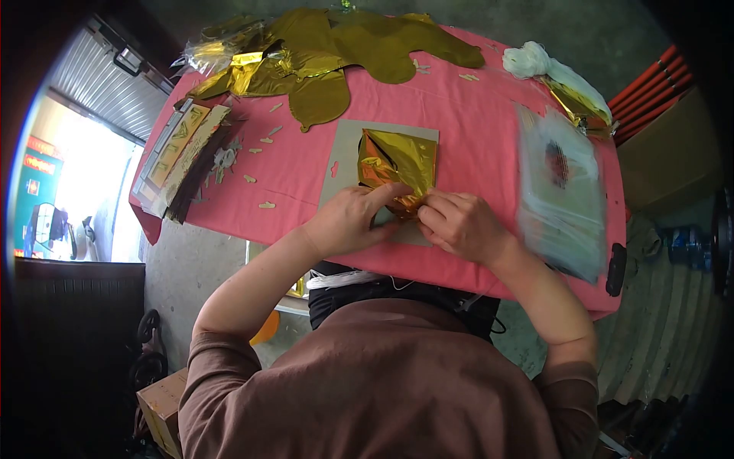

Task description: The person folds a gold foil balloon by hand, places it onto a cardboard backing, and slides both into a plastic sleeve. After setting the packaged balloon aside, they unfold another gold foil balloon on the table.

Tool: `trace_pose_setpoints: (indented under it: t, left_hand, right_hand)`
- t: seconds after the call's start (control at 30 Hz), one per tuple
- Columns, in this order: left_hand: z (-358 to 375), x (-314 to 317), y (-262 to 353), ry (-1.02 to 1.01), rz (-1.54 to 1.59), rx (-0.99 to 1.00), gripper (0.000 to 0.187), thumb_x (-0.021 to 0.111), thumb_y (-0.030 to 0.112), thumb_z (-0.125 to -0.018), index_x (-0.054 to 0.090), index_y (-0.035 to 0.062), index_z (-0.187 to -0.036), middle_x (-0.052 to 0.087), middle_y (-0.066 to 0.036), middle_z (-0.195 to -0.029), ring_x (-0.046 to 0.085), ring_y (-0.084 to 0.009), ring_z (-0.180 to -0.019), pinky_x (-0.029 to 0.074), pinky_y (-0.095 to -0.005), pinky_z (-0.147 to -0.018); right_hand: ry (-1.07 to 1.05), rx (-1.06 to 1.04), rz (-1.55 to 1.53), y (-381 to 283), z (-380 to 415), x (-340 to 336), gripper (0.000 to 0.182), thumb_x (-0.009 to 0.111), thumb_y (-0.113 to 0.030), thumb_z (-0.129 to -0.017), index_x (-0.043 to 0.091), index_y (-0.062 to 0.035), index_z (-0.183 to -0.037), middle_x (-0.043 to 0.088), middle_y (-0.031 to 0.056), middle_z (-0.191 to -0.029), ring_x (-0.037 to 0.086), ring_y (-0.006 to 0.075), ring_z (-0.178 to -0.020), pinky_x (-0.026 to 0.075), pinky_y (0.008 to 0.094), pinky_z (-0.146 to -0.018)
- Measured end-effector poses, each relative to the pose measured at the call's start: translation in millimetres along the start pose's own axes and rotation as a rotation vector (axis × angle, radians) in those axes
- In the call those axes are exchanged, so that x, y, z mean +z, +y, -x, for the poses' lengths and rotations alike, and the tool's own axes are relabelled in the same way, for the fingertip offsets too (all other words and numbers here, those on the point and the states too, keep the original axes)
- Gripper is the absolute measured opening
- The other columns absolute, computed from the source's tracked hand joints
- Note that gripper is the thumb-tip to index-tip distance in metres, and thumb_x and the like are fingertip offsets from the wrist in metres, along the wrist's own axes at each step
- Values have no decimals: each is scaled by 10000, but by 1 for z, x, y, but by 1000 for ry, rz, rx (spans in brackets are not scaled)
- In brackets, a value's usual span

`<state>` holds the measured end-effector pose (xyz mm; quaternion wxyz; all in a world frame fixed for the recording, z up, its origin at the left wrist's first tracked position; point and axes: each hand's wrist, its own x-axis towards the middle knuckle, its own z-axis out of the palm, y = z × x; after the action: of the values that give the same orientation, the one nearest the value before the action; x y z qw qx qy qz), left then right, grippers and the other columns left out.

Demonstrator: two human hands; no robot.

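A folded sheet of shiny gold foil (pixel 409 159) lies on a grey card (pixel 345 149) with a hanging slot, near the table's front edge. At the foil's lower left, my left hand (pixel 353 218) has its thumb and fingers closed round the crumpled edge. My right hand (pixel 466 226) pinches the lower right corner of the same foil, fingertips together. The two hands are close but slightly apart.
Flat gold foil shapes (pixel 321 50) spread over the back of the pink table (pixel 283 176). Stacked printed cards (pixel 183 157) stand left, beside small scattered tabs (pixel 266 205). Clear plastic bags (pixel 562 199) lie right, below a white string bundle (pixel 527 61).
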<state>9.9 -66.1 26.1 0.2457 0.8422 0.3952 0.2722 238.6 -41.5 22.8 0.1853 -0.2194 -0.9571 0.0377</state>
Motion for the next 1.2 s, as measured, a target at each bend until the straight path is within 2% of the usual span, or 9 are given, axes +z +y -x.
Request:
trace_pose_setpoints:
  t: [0.17,0.33,0.47,0.57,0.63,0.77,0.83,0.93,1.2]
  left_hand:
    - [0,-1,-1,1,16,-13,511,696,111,-728,512,63,-1203,654,-75,-822,605,-230,-597,479,-338,-573]
    - [2,1,-4,-9,3,5,519,698,126,-734,507,71,-1213,658,-87,-832,605,-254,-620,481,-361,-617]
    - [2,1,-3,-11,27,-1,522,687,120,-739,501,77,-1225,662,-94,-843,608,-262,-630,482,-368,-624]
    - [2,-2,-3,-47,-7,-28,525,675,114,-744,493,82,-1235,666,-97,-852,615,-273,-652,487,-370,-633]
    - [2,-2,-3,-32,32,6,530,667,104,-745,485,82,-1242,666,-108,-854,625,-294,-687,492,-384,-650]
    - [2,-3,-3,-50,16,-9,529,665,103,-749,479,80,-1244,668,-123,-870,636,-318,-730,502,-396,-671]
    - [2,-3,-1,-84,49,-58,536,657,122,-739,463,69,-1236,671,-144,-899,640,-335,-816,501,-421,-755]
    - [2,-1,-2,-26,7,-10,505,671,112,-752,487,62,-1220,673,-145,-919,646,-337,-786,519,-402,-692]
    - [0,1,-2,-2,31,6,478,675,109,-753,501,61,-1196,681,-125,-895,654,-319,-797,524,-389,-702]
  right_hand:
    - [26,-25,7,-7,0,-9,233,682,-144,-704,576,-49,-889,572,95,-824,621,253,-771,522,389,-755]
    - [-49,-93,191,-21,-1,-20,209,581,-160,-750,609,-67,-934,545,74,-786,593,223,-728,507,400,-820]
    - [-113,-84,329,-25,-4,-12,159,542,-148,-752,599,-71,-880,545,67,-775,589,219,-715,505,376,-813]
    - [-215,-43,348,-28,-10,-9,77,554,-127,-730,555,-84,-794,538,63,-758,587,212,-708,509,354,-730]
    - [-150,-39,363,-28,-13,-8,34,568,-139,-739,550,-114,-754,539,35,-737,577,179,-633,477,310,-573]
    - [-145,28,332,-31,-14,-8,64,561,-108,-722,501,-95,-739,514,62,-742,559,213,-664,472,334,-582]
    - [-80,79,274,-31,-11,-4,94,582,-100,-710,496,-88,-747,506,67,-742,551,221,-673,462,339,-579]
    - [-42,130,251,-32,-9,-2,132,606,-92,-694,489,-80,-754,501,72,-736,548,231,-689,452,345,-575]
    - [55,215,198,-34,-8,4,156,613,-70,-676,476,-68,-752,506,83,-736,548,250,-697,459,364,-589]
